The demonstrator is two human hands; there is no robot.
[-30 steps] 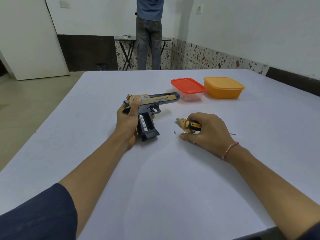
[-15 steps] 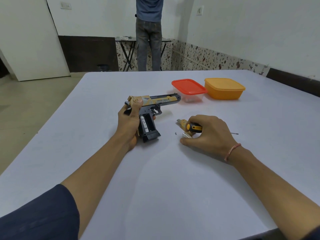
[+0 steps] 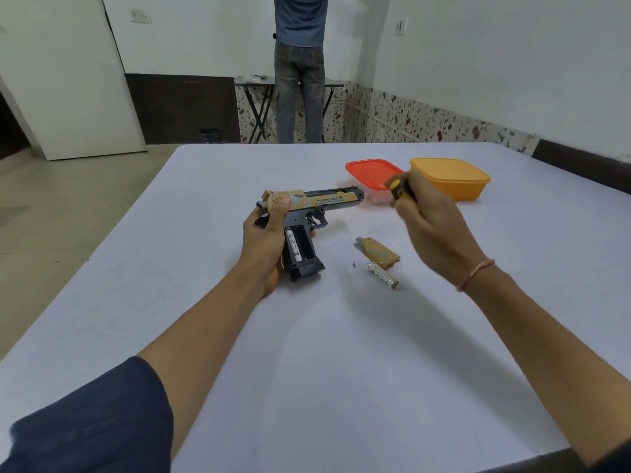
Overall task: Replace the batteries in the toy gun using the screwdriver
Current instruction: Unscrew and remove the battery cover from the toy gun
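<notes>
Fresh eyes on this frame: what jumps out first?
The gold and grey toy gun sits mid-table, gripped by the left hand, its grip compartment open with a fitted battery showing. Just right of it, the detached cover, a loose battery and a tiny screw lie on the white table. The right hand holds the yellow and black screwdriver in front of the red-lidded container.

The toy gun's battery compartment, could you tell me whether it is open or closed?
Open: the cover lies on the table, and a battery shows inside the grip.
</notes>
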